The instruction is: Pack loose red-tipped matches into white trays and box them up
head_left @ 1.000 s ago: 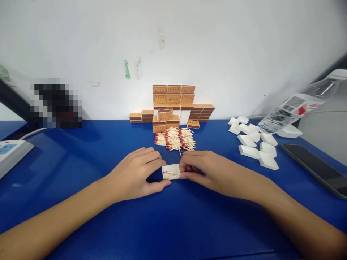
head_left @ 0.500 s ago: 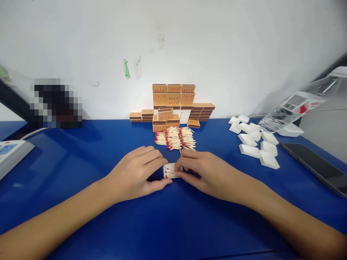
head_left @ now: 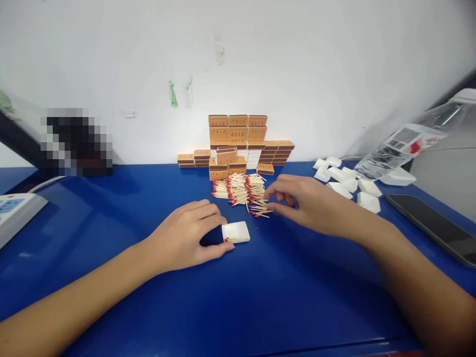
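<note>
A small white matchbox tray (head_left: 237, 230) lies on the blue table, with a few red-tipped matches along its near edge. My left hand (head_left: 195, 233) holds the tray's left end between thumb and fingers. My right hand (head_left: 297, 202) is at the right edge of the match pile (head_left: 238, 191), with thumb and forefinger close together around match ends. Some loose matches (head_left: 260, 209) lie crosswise at the pile's near right side, next to those fingertips. The other fingers of my right hand are curled under and partly hidden.
Stacked orange matchboxes (head_left: 238, 134) stand behind the pile against the wall. Several white trays (head_left: 369, 202) lie to the right, beside a tilted plastic bottle (head_left: 401, 144) and a dark phone (head_left: 431, 225). At the left edge is a white device (head_left: 18, 210).
My right hand has moved from the tray up and right to the match pile. Fewer matches now show in the tray. My left hand has barely moved.
</note>
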Tool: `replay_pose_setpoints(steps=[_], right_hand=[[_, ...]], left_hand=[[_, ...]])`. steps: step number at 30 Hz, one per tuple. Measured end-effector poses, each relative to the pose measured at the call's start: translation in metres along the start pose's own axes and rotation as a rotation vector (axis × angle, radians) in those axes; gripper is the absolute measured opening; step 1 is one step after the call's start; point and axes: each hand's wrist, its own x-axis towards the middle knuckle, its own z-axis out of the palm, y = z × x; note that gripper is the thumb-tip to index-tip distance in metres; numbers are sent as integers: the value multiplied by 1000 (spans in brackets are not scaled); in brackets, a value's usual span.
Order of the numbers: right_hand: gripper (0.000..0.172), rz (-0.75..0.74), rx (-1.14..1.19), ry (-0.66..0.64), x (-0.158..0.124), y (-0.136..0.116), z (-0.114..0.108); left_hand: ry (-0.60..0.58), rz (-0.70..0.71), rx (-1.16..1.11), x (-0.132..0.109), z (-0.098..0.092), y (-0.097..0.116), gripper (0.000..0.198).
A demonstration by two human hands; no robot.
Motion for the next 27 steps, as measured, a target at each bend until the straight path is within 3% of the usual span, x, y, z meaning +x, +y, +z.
replay_pose_setpoints(steps=[3, 6, 13, 27], right_hand=[[17, 10, 1, -92, 1, 15, 0], [17, 0, 48, -171, 1, 13, 4], [14, 42, 83, -174, 1, -3, 12], [23, 94, 93, -217, 3, -3, 16]], left_hand=[[-1, -7, 5, 0, 0, -1, 26], [-8, -8, 3, 0, 0, -1, 26], [-8, -10, -6, 0, 0, -1, 26], [-6, 3, -17, 0, 0, 0, 25]])
